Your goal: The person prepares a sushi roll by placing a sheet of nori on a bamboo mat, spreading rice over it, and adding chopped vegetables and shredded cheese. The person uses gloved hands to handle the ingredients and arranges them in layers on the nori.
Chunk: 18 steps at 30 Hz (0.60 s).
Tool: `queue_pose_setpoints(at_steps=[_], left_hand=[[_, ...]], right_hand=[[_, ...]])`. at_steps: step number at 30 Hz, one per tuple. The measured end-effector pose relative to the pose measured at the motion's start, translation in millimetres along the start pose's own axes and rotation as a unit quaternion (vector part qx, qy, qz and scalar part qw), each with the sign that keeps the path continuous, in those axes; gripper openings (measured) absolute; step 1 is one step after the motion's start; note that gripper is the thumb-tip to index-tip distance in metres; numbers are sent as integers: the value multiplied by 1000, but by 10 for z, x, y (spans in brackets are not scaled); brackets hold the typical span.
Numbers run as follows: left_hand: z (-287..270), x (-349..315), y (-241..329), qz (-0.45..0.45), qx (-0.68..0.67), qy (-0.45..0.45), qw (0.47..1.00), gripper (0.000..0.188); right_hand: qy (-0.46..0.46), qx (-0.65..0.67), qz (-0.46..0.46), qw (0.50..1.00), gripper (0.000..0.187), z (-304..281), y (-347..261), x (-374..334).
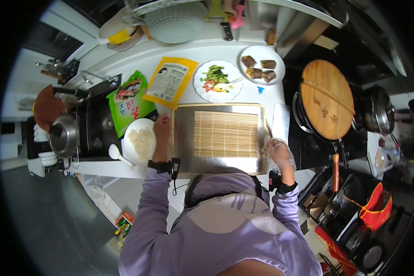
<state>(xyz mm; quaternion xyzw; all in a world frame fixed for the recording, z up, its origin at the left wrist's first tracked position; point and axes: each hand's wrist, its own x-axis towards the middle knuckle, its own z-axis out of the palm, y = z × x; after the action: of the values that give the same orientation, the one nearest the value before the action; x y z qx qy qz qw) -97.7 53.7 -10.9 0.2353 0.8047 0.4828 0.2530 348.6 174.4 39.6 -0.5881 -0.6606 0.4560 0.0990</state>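
Observation:
A bamboo rolling mat (226,134) lies flat on a metal tray (183,124) in front of me. My left hand (162,127) is at the tray's left edge, between it and a white plate (129,146) of rice (141,141); its fingers are small and blurred. In a clear plastic glove, my right hand (279,153) has its fingers bunched at the tray's right rim. Whatever they hold, if anything, is hidden. Just beyond my left hand lie a yellow packet (170,82) and a green bag (132,103).
Behind the tray stand a plate (202,93) of chopped vegetables with a spoon and a plate (277,79) of dark rolls. A white rice paddle (120,155) lies near the front edge. On the right stove sits a wok with a wooden lid (327,99); left is a sink (96,138).

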Motion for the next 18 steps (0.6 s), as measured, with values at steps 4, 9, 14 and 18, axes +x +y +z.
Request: queue_pose_setpoints(at_steps=[4,9,14,18], left_hand=[[122,595,-43,-88,-82,76,990,35],[229,896,205,-181,-140,40,973,28],[148,536,432,-139,-189,12,972,26],[-348,9,503,-56,-153,-27,986,24]], right_hand=[[46,11,-11,999,20,-80,60,-171],[69,11,22,997,20,-108,261,-313],[69,-11,18,997,21,-136,325,-335],[75,28,7,997,21,-222,184,-348]])
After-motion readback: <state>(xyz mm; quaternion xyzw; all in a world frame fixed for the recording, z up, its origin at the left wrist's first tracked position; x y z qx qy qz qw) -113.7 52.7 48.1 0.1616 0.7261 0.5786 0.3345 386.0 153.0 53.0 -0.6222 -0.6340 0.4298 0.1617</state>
